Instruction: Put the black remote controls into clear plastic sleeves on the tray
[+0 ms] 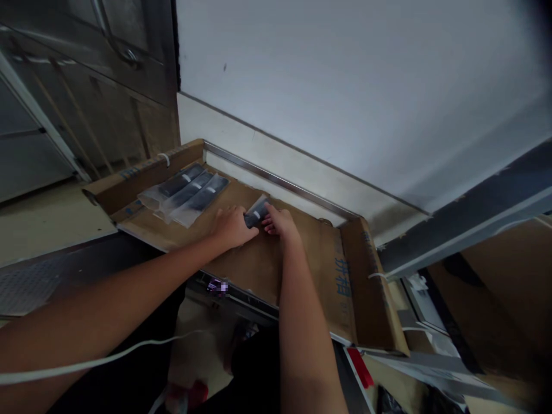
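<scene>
Both of my hands rest on a flattened cardboard sheet [302, 253] that covers a work surface. My left hand [233, 226] and my right hand [280, 221] are closed on the two sides of a small dark item in a clear plastic bag [256, 214], which lies on the cardboard between them. To the left, three similar dark items in clear bags [187, 192] lie side by side on the same cardboard.
A white wall [366, 86] rises behind the cardboard, with a metal strip [276, 181] along its base. A cardboard flap [371, 287] stands up at the right. A white cord [107, 359] crosses below my left arm. A metal door [86, 86] is at the upper left.
</scene>
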`<state>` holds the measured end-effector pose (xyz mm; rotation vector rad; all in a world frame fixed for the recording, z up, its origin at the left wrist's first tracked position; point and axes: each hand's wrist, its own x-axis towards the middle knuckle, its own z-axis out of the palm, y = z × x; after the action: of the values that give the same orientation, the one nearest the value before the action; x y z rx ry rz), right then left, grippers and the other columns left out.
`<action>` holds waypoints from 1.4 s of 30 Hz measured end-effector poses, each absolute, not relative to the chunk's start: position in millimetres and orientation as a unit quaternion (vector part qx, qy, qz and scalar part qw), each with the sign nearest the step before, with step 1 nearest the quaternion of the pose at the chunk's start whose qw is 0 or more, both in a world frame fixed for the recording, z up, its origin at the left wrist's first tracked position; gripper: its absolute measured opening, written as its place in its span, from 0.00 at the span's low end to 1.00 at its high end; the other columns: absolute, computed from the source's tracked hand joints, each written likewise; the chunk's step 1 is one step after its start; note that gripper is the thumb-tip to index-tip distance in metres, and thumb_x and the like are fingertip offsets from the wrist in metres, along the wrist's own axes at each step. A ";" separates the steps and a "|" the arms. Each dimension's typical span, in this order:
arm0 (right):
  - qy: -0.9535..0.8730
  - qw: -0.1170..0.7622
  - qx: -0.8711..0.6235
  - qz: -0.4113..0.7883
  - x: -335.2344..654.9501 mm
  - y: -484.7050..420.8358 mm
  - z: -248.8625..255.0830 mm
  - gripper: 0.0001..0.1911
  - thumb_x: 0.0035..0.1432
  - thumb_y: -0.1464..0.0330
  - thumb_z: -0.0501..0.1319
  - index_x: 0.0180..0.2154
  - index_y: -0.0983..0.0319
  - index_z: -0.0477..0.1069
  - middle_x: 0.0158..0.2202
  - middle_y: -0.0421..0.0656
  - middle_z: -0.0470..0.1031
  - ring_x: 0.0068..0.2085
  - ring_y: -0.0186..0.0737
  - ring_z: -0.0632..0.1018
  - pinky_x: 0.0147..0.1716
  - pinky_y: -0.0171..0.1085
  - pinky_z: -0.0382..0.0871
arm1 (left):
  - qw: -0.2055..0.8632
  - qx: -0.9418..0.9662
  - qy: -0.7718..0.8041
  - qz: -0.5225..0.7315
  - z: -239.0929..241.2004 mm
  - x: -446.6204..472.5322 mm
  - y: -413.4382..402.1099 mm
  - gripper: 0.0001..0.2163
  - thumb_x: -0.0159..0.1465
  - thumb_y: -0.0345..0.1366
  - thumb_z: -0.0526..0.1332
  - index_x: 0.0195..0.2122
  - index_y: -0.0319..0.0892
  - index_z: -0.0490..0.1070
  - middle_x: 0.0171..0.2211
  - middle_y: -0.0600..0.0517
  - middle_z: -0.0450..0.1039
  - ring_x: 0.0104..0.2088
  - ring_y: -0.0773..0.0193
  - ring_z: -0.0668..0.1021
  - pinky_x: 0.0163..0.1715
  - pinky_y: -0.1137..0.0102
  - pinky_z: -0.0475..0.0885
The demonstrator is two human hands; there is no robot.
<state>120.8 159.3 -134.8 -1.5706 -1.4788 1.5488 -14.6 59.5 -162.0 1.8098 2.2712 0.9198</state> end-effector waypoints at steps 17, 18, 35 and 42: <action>-0.382 0.504 -0.404 0.661 125.9 163.4 -148.3 0.13 0.66 0.57 0.59 0.36 0.60 0.71 0.29 0.38 0.78 0.29 0.34 0.77 0.29 0.32 0.73 | 0.234 0.633 0.599 0.431 -162.2 -30.3 56.6 0.12 0.59 0.41 0.66 0.42 0.43 0.73 0.37 0.49 0.79 0.37 0.57 0.80 0.39 0.63 0.74; -0.384 0.490 -0.392 0.677 127.1 160.1 -148.5 0.13 0.66 0.57 0.59 0.36 0.60 0.71 0.30 0.39 0.79 0.29 0.35 0.78 0.29 0.32 0.73 | 0.235 0.633 0.595 0.437 -163.0 -30.8 57.4 0.12 0.59 0.41 0.66 0.42 0.43 0.73 0.37 0.49 0.79 0.37 0.57 0.80 0.39 0.63 0.74; -0.355 0.544 -0.368 0.666 135.1 146.8 -146.8 0.05 0.58 0.66 0.64 0.32 0.59 0.69 0.24 0.34 0.75 0.25 0.32 0.76 0.29 0.31 0.72 | 0.211 0.652 0.614 0.392 -162.2 -28.8 54.7 0.13 0.59 0.45 0.67 0.40 0.42 0.75 0.35 0.49 0.78 0.36 0.58 0.79 0.36 0.67 0.72; -0.352 0.572 -0.369 0.643 131.9 151.4 -153.7 0.08 0.56 0.70 0.64 0.26 0.60 0.69 0.22 0.34 0.73 0.24 0.29 0.72 0.26 0.28 0.69 | 0.223 0.648 0.611 0.397 -161.5 -28.6 55.5 0.12 0.59 0.46 0.66 0.37 0.42 0.75 0.33 0.51 0.77 0.32 0.60 0.77 0.34 0.69 0.70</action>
<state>131.9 151.4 -153.7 -0.8665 -0.8256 1.5071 -28.6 55.5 -161.5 1.7883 1.6875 1.0966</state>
